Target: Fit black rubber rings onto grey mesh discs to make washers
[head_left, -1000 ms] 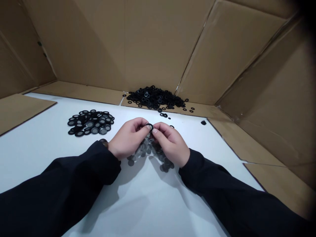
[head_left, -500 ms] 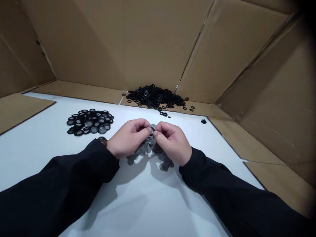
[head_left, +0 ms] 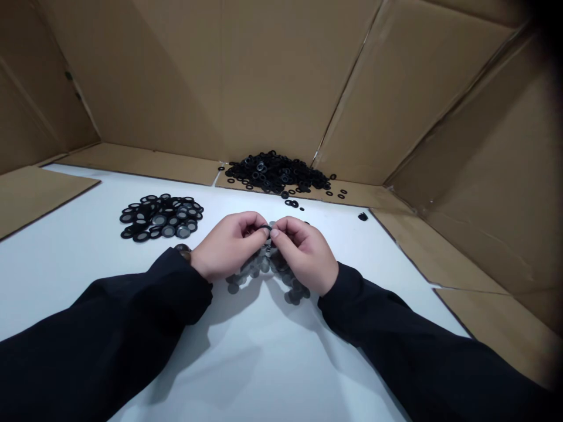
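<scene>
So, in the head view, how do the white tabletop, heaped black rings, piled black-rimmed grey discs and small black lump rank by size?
1. White tabletop
2. Heaped rings and piled discs: too alike to rank, discs being nearer
3. Small black lump

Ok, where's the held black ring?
Head view, centre: the black ring is pinched between the left hand and right hand, near the grey discs.

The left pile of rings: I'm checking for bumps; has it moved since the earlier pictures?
No; the pile sits unchanged relative to the left cardboard flap.
</scene>
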The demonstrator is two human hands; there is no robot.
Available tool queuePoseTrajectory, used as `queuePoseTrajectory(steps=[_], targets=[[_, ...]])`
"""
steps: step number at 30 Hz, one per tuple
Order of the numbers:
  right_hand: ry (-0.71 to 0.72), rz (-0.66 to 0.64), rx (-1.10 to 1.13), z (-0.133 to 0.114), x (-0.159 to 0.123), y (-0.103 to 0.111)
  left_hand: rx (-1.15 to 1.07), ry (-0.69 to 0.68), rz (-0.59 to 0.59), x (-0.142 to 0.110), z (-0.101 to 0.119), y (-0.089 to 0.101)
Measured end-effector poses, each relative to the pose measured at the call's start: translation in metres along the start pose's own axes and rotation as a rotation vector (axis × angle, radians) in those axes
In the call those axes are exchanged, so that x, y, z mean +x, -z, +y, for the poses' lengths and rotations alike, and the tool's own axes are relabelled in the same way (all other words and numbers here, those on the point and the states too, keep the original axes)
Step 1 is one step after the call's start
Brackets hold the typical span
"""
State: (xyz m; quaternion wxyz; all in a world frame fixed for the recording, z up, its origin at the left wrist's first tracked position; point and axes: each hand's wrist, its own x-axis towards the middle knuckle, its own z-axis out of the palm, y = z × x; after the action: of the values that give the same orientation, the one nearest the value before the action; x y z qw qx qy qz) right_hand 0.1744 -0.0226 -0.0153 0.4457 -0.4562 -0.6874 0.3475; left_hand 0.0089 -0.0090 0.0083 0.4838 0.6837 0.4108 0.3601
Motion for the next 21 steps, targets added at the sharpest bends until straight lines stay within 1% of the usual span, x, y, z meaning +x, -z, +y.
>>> queuePoseTrajectory(steps=[7,12,16,19,21], targets=[[-0.006,0.017,-0.001,-0.0024,-0.0007,-0.0007,-0.014,0.004,0.03,0.0011,-0.0012,0.0007],[0.007,0.039,0.0,0.0015,-0.0009,-0.0012,-0.011,0.024,-0.058,0.0015,-0.0023,0.0018],[0.029,0.036,-0.055,0.0031,-0.0011,-0.0004,-0.011,0.018,-0.046,0.0016,-0.003,0.0016],[0.084,0.044,-0.082,0.0024,-0.0018,-0.0012,-0.035,0.028,-0.009,0.0022,-0.0027,0.0016],[0.172,0.058,-0.15,0.0016,-0.0019,-0.0021,-0.07,0.035,0.005,0.0026,-0.0022,0.0015]])
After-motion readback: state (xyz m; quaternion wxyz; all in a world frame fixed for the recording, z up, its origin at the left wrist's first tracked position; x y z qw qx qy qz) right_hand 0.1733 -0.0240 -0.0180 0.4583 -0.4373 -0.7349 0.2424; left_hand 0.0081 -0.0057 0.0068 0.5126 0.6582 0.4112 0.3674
